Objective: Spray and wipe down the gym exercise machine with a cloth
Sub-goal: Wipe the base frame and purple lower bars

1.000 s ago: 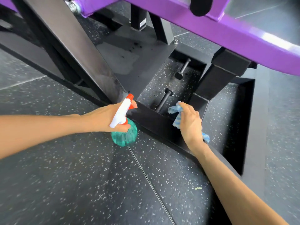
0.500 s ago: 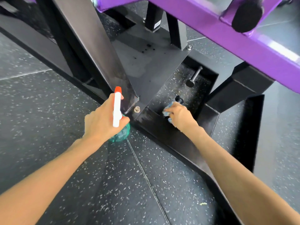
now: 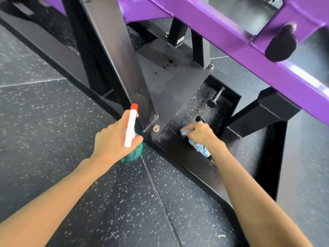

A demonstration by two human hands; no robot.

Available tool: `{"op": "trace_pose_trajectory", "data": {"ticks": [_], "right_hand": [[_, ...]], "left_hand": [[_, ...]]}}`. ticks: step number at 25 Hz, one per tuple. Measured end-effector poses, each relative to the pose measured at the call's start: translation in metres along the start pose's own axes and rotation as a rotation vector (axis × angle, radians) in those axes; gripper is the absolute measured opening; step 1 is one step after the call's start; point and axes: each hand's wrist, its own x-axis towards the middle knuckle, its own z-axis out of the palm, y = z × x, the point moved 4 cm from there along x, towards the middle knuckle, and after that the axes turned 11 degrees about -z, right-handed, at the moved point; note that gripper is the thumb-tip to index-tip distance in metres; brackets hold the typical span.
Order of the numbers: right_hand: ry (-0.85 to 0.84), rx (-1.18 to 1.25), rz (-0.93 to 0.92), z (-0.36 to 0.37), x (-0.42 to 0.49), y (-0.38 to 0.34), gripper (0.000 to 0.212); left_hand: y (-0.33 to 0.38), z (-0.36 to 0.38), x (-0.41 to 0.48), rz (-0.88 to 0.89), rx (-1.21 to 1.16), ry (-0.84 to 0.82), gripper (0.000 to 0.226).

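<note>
The gym machine has a black steel base frame (image 3: 179, 154) low on the floor and a purple beam (image 3: 231, 45) crossing above. My left hand (image 3: 114, 139) grips a spray bottle (image 3: 130, 129) with a white head, an orange nozzle and a teal body, its nozzle pointing up toward the slanted black post (image 3: 121, 68). My right hand (image 3: 201, 133) grips a bunched blue and white cloth (image 3: 200, 147) and presses it on the base bar, just right of a bolt (image 3: 156, 128). Most of the bottle's body is hidden by my hand.
A grey metal plate (image 3: 170, 86) lies behind the bar. Two black pegs (image 3: 215, 98) stick up from the speckled floor inside the frame. A black rubber stopper (image 3: 281, 45) hangs from the purple beam at the upper right. Speckled rubber flooring (image 3: 53, 139) spreads to the left and front.
My view has drawn closer to the base. My right hand slid the cloth left along the bar toward the bolt. The bottle turned from sideways to nozzle up.
</note>
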Motion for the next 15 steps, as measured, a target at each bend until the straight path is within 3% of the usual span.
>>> {"op": "trace_pose_trajectory", "data": {"ticks": [5, 9, 11, 15], "right_hand": [[0.127, -0.100, -0.044, 0.011, -0.028, -0.026, 0.034], [0.556, 0.157, -0.261, 0.017, -0.048, -0.051, 0.031], [0.501, -0.015, -0.333, 0.056, -0.044, -0.072, 0.043], [0.416, -0.196, -0.241, 0.094, -0.056, -0.052, 0.053]], "left_hand": [[0.000, -0.003, -0.009, 0.042, 0.002, -0.021, 0.052], [0.002, 0.001, -0.007, 0.005, 0.001, -0.024, 0.052], [0.004, 0.002, -0.008, -0.026, -0.006, -0.007, 0.052], [-0.001, 0.001, -0.008, -0.011, -0.020, -0.023, 0.054]]}}
